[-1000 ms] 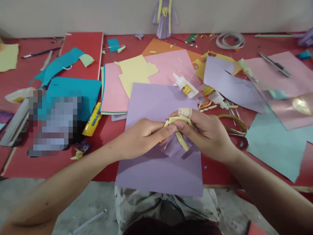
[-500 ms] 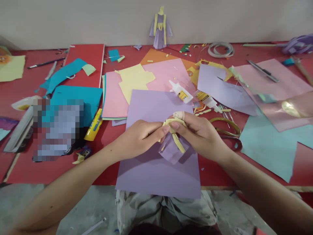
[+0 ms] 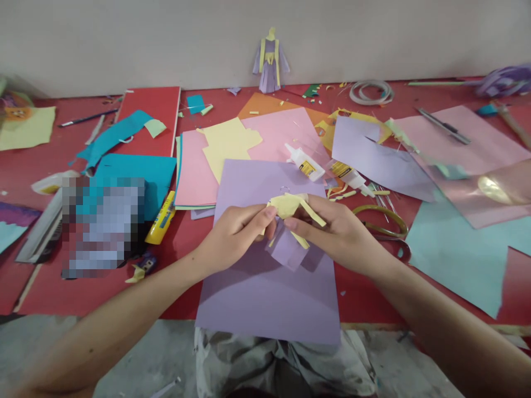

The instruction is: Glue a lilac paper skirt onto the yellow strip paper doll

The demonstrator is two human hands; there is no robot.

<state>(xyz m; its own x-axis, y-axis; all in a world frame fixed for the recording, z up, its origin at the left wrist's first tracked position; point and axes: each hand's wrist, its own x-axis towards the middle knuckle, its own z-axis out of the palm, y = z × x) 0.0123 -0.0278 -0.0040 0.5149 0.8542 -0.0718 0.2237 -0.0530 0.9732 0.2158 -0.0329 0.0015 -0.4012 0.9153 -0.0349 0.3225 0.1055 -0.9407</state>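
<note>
A small craft piece of yellow and purple paper (image 3: pixel 286 206) is held over a large purple sheet (image 3: pixel 265 304). My left hand (image 3: pixel 238 232) pinches its left side between thumb and fingers. On the other side my right hand (image 3: pixel 338 229) is closed on it, thumb below the yellow part and fingers behind. A yellow strip sticks out over the right fingers, and another hangs along the purple lower part. Just above the piece lies a small thin ring (image 3: pixel 284 189). The fingers hide some of the piece.
Glue bottles (image 3: pixel 306 163) lie beyond my hands, scissors (image 3: pixel 384 221) to the right. A yellow glue stick (image 3: pixel 161 218) and teal paper (image 3: pixel 161 168) are at left. A paper doll (image 3: pixel 269 66) leans on the wall. Another person's forearm (image 3: pixel 514 179) reaches in at right.
My right thumb has shifted down off the yellow part, which now shows more fully. A yellow strip now stands out over the right fingers. The view has tilted up slightly.
</note>
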